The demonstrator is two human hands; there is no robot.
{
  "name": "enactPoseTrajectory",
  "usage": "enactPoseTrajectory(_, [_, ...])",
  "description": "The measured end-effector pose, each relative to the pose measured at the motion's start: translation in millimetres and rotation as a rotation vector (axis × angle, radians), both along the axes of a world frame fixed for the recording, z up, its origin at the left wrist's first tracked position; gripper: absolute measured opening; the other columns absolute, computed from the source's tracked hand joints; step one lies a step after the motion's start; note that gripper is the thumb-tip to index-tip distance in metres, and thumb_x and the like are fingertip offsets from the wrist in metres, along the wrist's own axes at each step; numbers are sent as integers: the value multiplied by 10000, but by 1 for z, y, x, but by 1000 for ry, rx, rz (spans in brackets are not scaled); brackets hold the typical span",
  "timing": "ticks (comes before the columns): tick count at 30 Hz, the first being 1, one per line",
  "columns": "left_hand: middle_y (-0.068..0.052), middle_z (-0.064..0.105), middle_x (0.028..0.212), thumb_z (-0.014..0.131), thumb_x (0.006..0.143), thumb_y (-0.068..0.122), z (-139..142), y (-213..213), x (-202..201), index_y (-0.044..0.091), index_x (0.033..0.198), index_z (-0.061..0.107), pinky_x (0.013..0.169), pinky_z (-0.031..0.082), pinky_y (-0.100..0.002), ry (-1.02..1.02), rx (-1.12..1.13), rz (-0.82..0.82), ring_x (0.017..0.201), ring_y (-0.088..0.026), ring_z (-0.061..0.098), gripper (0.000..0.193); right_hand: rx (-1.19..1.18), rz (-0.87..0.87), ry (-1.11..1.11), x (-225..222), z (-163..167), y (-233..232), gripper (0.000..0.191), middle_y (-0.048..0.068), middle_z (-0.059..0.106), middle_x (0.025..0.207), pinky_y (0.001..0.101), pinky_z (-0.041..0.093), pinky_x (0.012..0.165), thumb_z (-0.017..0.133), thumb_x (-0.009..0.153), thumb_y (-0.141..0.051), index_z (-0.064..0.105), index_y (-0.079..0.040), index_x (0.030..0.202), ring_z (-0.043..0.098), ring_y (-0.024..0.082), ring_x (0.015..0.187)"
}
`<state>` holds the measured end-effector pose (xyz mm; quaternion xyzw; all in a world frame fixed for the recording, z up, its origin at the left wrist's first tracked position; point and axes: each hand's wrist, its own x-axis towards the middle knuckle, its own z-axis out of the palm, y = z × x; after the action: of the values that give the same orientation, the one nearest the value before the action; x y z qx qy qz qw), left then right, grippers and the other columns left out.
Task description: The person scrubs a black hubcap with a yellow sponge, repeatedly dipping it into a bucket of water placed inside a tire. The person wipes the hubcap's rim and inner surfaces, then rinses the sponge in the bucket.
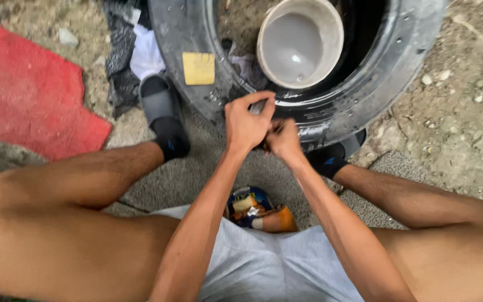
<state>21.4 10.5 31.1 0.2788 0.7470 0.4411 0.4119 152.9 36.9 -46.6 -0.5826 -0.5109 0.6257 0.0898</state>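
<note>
In the head view, the left hand [245,124] and the right hand [284,141] meet just above the near sidewall of a large black rubber tyre [331,106] lying flat on the gravel. The left fingers [261,100] are pressed together, pinching a small grey piece too small to identify; the right hand is curled tight beside it, touching the left, but what it grips cannot be told. Inside the tyre stands a round pale bucket of cloudy grey water [299,43]. A yellow square patch [198,68] lies on the tyre's sidewall. A red mat [26,106] lies well to the left, and a crumpled colourful wrapper [258,210] sits between the legs.
</note>
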Motion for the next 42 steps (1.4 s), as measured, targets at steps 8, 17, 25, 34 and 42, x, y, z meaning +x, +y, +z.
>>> enactPoseTrajectory(8, [-206,770,1100,751,861,128,-9,-19,13,61,1029,812,982,558,-362,217,374,-5,1168,-290,712,191,407,111,23,2,18,-1,145,170,692,642,363,517,493,644,920,27,710,83,804,685,178,548])
enactPoseTrajectory(17, [-170,794,1103,735,909,114,-26,-28,-4,34,1071,784,993,559,-344,55,387,122,1102,-263,758,187,292,17,3,-6,8,-6,54,112,718,674,323,464,463,690,831,19,727,38,798,608,117,520])
enactPoseTrajectory(25, [-162,789,1079,733,909,95,-22,-33,-6,27,1067,790,996,554,-345,101,438,67,1111,-258,750,181,259,49,-8,-7,20,-4,53,105,690,648,325,457,463,740,815,21,724,52,775,593,132,514])
enactPoseTrajectory(34, [-162,792,1072,732,893,106,-21,-34,-5,31,1054,794,998,564,-352,119,417,69,1136,-267,752,188,302,57,-28,-5,18,-9,83,129,705,669,383,487,517,624,829,66,693,61,784,618,180,562])
enactPoseTrajectory(42, [-152,794,1070,732,902,106,-20,-33,-7,27,1055,786,1021,562,-353,61,467,57,1159,-274,746,180,552,117,-68,-8,27,1,113,125,675,626,373,519,550,768,812,-21,691,53,774,635,153,583])
